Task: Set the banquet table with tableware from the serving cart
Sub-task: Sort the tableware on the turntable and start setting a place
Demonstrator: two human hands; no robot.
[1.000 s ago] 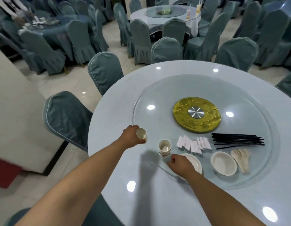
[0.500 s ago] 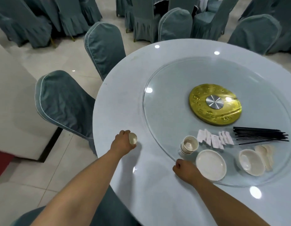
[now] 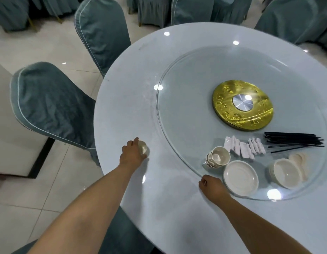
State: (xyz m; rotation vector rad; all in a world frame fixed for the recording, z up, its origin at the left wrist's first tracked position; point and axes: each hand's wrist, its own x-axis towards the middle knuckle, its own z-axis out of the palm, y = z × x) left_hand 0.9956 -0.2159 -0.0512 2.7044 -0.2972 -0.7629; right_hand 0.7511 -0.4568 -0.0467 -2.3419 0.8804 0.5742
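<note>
Left hand, gripping one small cup, had carried it from the stack of cups to the surface's left edge, apparently touching down. Right hand stayed curled, seemingly empty. First setting begun.

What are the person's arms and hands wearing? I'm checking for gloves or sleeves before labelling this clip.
Nothing that shows. The left hand and right hand are both bare, without gloves. Both forearms are bare up to the bottom edge of the picture, with no sleeve, watch, bracelet or marking in view. No ring can be made out.
</note>
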